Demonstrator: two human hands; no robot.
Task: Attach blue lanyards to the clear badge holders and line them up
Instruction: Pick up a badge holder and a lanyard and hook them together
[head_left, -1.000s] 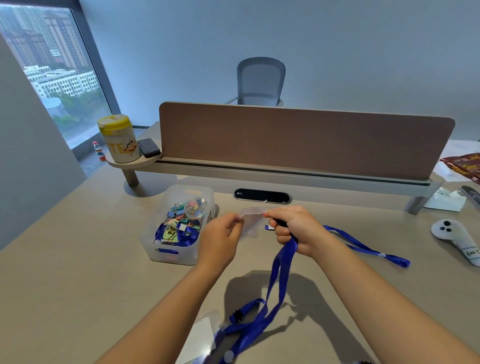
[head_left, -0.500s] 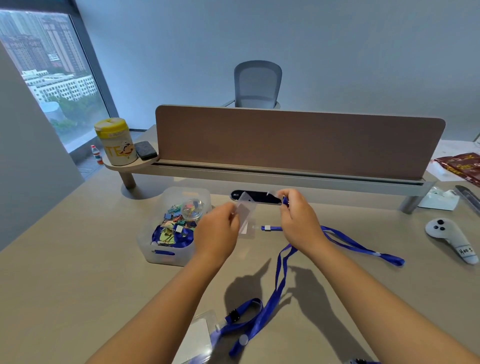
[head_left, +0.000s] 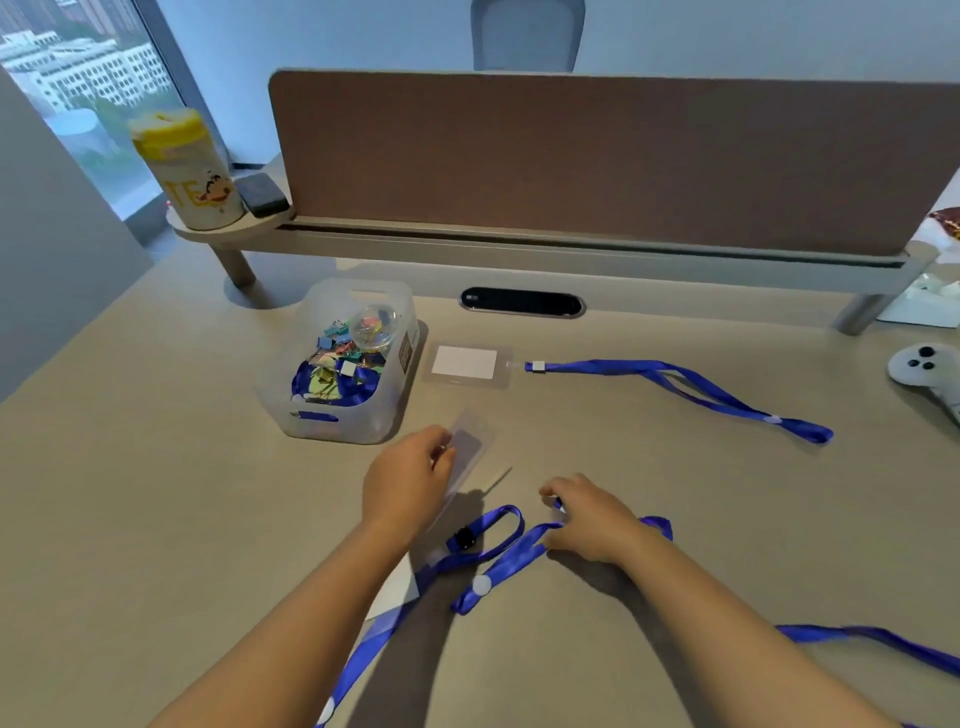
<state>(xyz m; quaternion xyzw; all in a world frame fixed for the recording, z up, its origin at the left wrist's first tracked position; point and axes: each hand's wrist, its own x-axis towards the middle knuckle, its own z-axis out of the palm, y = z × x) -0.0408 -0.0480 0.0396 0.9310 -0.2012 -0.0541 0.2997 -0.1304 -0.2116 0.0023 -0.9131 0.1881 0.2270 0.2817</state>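
Observation:
My left hand (head_left: 408, 480) pinches a clear badge holder (head_left: 467, 449), tilted just above the desk. My right hand (head_left: 589, 517) is closed on the end of a blue lanyard (head_left: 506, 564) that lies looped on the desk below both hands. Farther back lies a finished clear badge holder with a white card (head_left: 465, 364), joined to a second blue lanyard (head_left: 691, 387) stretched out to the right. Another badge holder (head_left: 397, 590) lies partly under my left forearm, with a blue strap (head_left: 363, 660) running off the bottom edge.
A translucent box (head_left: 345, 364) of clips and lanyards stands left of the finished badge. A brown divider panel (head_left: 597, 156) on a raised shelf closes the back. A white controller (head_left: 930, 374) lies at the right edge, a yellow-lidded canister (head_left: 184, 166) at back left.
Both hands have come down and toward me, from raised in front of the divider to the desk surface. The lanyard now lies on the desk. The camera has tilted down.

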